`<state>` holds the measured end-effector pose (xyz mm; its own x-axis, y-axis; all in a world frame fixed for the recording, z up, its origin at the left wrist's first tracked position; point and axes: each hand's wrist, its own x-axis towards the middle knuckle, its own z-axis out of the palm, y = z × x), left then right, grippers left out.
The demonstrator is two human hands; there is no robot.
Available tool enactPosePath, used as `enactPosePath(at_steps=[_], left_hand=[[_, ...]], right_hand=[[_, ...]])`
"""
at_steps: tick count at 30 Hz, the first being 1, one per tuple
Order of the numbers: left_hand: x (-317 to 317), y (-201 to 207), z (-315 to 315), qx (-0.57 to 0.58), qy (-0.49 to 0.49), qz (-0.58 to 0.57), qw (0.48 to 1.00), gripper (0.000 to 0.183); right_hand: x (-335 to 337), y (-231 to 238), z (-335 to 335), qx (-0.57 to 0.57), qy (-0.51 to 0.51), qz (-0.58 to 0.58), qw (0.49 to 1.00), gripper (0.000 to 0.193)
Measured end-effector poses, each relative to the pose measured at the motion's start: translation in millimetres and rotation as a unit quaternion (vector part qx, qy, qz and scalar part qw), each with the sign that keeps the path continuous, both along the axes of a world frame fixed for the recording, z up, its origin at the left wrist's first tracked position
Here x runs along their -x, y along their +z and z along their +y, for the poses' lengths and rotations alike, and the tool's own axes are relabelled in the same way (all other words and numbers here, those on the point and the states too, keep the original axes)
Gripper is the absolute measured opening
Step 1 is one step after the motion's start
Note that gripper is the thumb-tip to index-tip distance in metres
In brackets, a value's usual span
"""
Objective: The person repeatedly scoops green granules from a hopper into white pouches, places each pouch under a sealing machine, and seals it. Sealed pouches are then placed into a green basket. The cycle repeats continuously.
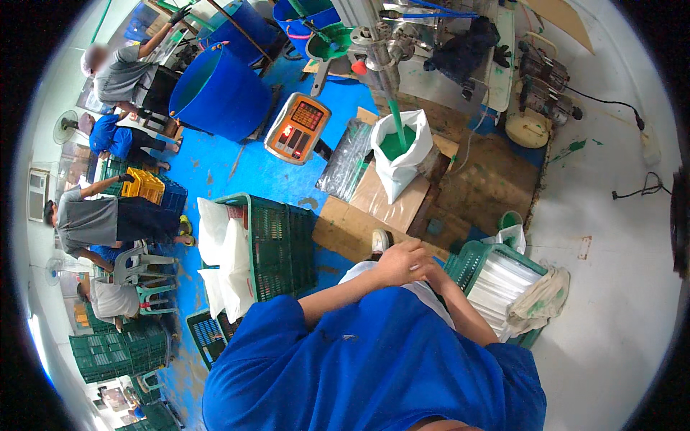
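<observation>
Person's bare left hand (399,263) and bare right hand (430,268) meet low in front of the blue-shirted torso. Left lies over right and hides much of it; left fingers look bent and close together, right fingers mostly covered, can't tell how they sit. Can't see anything between the palms.

White, open-topped woven-looking bag (394,176) stands ahead of the hands, well apart, on a brown cardboard sheet (382,195) under clear plastic. Green liquid (392,149) shows in its mouth; fill depth hidden by the walls. Thin green column (396,115) runs down into it from a silver metal nozzle (387,77); stream or coated tube, unclear. Red digits on the orange scale display (297,129) hard to read.

Right: dark-green plastic crate (463,264), contents partly under a stained beige cloth (539,302). White shoe (379,241) partly hidden by the forearm.
</observation>
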<state>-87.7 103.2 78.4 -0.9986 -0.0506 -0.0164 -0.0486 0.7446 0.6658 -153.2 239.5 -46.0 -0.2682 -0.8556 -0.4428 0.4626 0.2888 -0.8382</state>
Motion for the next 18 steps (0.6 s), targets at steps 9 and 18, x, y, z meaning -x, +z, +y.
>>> enactPosePath(at_steps=[9,18], left_hand=[[15.1,21.2,-31.6,0.144,-0.123,0.182,0.965,0.057],[-51.2,-93.0,-97.8,-0.126,0.007,-0.230,0.965,0.034]], right_hand=[[22.5,124.7,-60.1,0.255,-0.100,-0.500,0.822,0.074],[109.3,141.3,-23.5,-0.062,-0.077,0.057,0.993,0.045]])
